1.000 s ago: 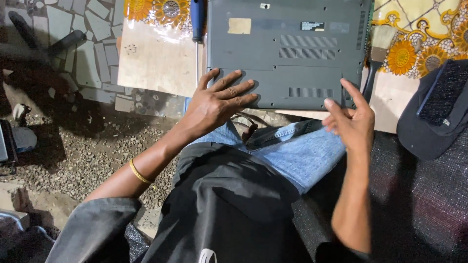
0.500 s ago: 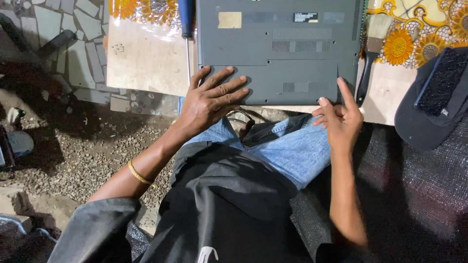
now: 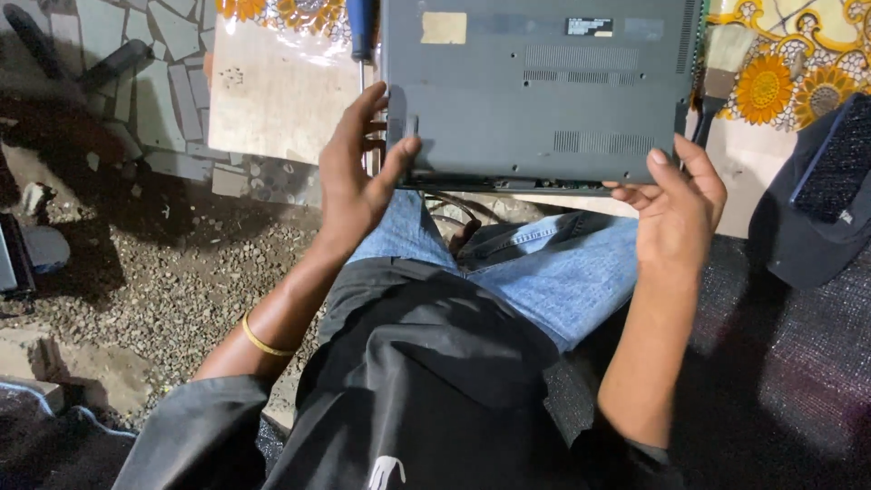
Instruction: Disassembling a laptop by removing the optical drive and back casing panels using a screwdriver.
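A grey laptop (image 3: 540, 91) lies upside down on a pale board (image 3: 281, 100) that rests over a flowered cloth (image 3: 780, 86), its near edge hanging past the board's near edge above the person's lap. The left hand (image 3: 354, 172) grips the laptop's near left corner, thumb curled onto the base panel and fingers wrapped along the left side. The right hand (image 3: 676, 204) cups the near right corner, thumb up against the panel's edge, fingers tucked beneath where they cannot be seen clearly.

Along the near edge a dark gap shows between the base panel and the body, with a strip of inner parts visible in it. Judging from this, the panel's near side looks already loosened, while its far side sits flush, so the cover seems only partly freed and has yet to come off.

A blue-handled screwdriver (image 3: 361, 32) lies on the board just beside the laptop's left edge. A paintbrush (image 3: 721, 63) lies by its right edge. A dark cap (image 3: 817, 195) sits at the right, near the cloth's near corner. Gravel ground (image 3: 136, 263) spreads to the left.
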